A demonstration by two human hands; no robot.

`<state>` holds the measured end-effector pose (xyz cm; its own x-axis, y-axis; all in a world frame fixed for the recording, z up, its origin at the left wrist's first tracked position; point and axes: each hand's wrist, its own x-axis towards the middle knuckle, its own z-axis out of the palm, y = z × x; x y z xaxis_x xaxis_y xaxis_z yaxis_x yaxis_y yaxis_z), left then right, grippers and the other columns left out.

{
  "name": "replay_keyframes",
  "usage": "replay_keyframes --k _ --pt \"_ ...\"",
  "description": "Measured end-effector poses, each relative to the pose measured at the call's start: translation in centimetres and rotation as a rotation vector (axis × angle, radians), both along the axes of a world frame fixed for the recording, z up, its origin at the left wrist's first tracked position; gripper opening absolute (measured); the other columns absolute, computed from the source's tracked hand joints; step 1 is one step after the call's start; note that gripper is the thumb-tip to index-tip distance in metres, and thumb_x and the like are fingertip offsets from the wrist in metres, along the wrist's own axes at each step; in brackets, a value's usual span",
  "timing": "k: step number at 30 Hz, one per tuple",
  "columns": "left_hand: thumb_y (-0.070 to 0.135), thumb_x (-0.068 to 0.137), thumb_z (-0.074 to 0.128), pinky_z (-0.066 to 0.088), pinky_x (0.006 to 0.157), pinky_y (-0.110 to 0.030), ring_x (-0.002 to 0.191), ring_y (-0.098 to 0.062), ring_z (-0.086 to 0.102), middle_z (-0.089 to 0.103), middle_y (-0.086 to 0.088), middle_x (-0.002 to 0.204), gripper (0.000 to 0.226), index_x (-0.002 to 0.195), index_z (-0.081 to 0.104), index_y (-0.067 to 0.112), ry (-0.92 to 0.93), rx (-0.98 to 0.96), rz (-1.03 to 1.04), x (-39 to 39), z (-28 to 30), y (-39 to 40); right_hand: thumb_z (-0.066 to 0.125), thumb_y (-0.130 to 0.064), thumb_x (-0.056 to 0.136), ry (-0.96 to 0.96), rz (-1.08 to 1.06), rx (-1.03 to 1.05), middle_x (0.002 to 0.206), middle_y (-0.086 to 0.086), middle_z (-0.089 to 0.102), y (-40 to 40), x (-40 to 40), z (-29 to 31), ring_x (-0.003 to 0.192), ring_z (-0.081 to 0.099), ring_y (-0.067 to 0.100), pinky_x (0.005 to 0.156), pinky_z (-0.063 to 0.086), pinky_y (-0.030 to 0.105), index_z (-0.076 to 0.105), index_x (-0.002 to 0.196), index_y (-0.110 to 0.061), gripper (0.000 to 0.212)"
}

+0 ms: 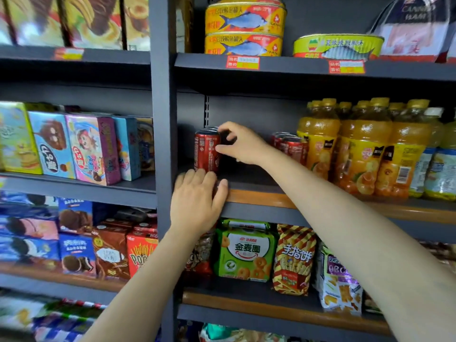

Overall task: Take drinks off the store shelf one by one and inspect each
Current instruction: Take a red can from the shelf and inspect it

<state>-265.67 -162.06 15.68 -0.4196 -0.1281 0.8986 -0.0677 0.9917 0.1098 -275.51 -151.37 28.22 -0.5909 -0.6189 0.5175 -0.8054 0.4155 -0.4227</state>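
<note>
A red cola can (206, 151) stands upright at the left end of the middle shelf (259, 197), with more red cans lined up behind it. My right hand (243, 144) reaches in from the right and pinches this can, forefinger on its top rim and thumb on its side. My left hand (197, 201) lies flat on the shelf's front edge just below the can, fingers straight, holding nothing. A second group of red cans (292, 146) stands further right, and beyond it are several orange juice bottles (362, 149).
A grey upright post (161, 144) borders the can on the left. Fish tins (244, 25) sit on the shelf above, snack bags (245, 250) on the shelf below, and biscuit boxes (81, 146) in the left bay. A dark gap lies between the two can groups.
</note>
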Motion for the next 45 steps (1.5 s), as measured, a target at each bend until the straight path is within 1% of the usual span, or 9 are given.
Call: replay_keyframes --k 3,7,17,24,28,32,37,41,45 --pt "0.039 0.1 0.038 0.033 0.08 -0.043 0.08 -0.033 0.054 0.06 -0.01 0.08 0.039 0.079 0.057 0.011 0.025 -0.024 -0.001 -0.2 -0.2 -0.2 0.067 -0.023 0.096 -0.045 0.054 -0.006 0.131 0.0 0.055 -2.5 -0.8 0.4 0.113 0.056 0.018 0.077 0.053 0.03 0.051 0.14 -0.022 0.047" --pt "0.04 0.1 0.037 0.033 0.081 -0.042 0.082 -0.033 0.054 0.06 -0.01 0.082 0.04 0.082 0.058 0.011 0.008 -0.034 -0.002 -0.3 -0.3 -0.3 0.069 -0.029 0.094 -0.044 -0.024 -0.01 0.128 0.009 0.059 -4.3 -1.8 0.1 0.111 0.06 0.029 0.083 0.06 0.045 0.052 0.11 -0.021 0.025" --pt "0.039 0.099 0.039 0.034 0.08 -0.041 0.079 -0.033 0.054 0.06 -0.011 0.08 0.039 0.081 0.058 0.01 0.074 -0.072 -0.002 -0.5 -0.5 -0.3 0.075 -0.023 0.09 -0.165 -0.083 -0.185 0.121 0.005 0.052 -2.7 -1.3 -0.5 0.104 0.06 0.026 0.073 0.064 0.042 0.044 0.103 -0.014 0.035" --pt "0.041 0.099 0.036 0.037 0.084 -0.043 0.084 -0.034 0.057 0.062 -0.011 0.085 0.041 0.086 0.059 0.009 0.015 -0.045 -0.029 0.1 -0.2 -0.2 0.075 -0.018 0.09 -0.313 -0.041 -0.498 0.123 0.002 0.05 1.6 1.4 -1.6 0.114 0.058 0.023 0.071 0.064 0.035 0.045 0.105 -0.014 0.033" --pt "0.053 0.096 0.032 0.037 0.095 -0.039 0.1 -0.032 0.061 0.067 -0.013 0.107 0.056 0.122 0.054 0.008 -0.046 0.209 -0.146 0.8 0.7 0.5 0.072 -0.019 0.092 -0.353 -0.003 -0.723 0.126 0.005 0.049 4.2 4.3 -2.3 0.116 0.057 0.023 0.067 0.062 0.027 0.044 0.109 -0.013 0.033" --pt "0.053 0.095 0.054 0.04 0.105 -0.025 0.124 -0.01 0.051 0.053 -0.003 0.14 0.077 0.156 0.021 0.019 0.036 0.572 -0.564 2.8 2.0 2.5 0.072 -0.024 0.093 -0.467 0.087 -0.897 0.13 0.012 0.055 6.8 7.6 -3.7 0.118 0.063 0.027 0.078 0.064 0.037 0.046 0.118 -0.011 0.038" --pt "0.022 0.092 0.072 0.059 0.09 -0.035 0.116 -0.019 0.063 0.048 -0.008 0.14 0.077 0.152 0.025 0.026 -0.002 0.814 -1.073 6.7 2.4 5.6 0.07 -0.025 0.091 -0.643 0.258 -1.04 0.129 0.019 0.062 9.4 12.2 -6.8 0.109 0.071 0.025 0.08 0.062 0.039 0.051 0.119 -0.007 0.038" --pt "0.029 0.08 0.084 0.057 0.064 -0.029 0.073 -0.016 0.069 0.063 -0.009 0.114 0.066 0.134 0.046 0.024 -0.059 0.993 -1.144 9.2 0.7 6.7 0.072 -0.04 0.077 -0.7 0.222 -1.039 0.121 0.013 0.066 10.7 15.4 -10.1 0.104 0.073 0.02 0.077 0.061 0.035 0.049 0.117 -0.011 0.055" --pt "0.043 0.075 0.08 0.052 0.058 -0.021 0.079 -0.012 0.07 0.072 0.002 0.095 0.047 0.112 0.059 0.023 -0.109 1.141 -1.091 10.6 -2.2 8.3 0.079 -0.057 0.076 -0.653 0.116 -0.918 0.119 -0.001 0.065 12.0 17.1 -14.0 0.099 0.073 0.016 0.071 0.059 0.03 0.048 0.123 -0.037 0.06"
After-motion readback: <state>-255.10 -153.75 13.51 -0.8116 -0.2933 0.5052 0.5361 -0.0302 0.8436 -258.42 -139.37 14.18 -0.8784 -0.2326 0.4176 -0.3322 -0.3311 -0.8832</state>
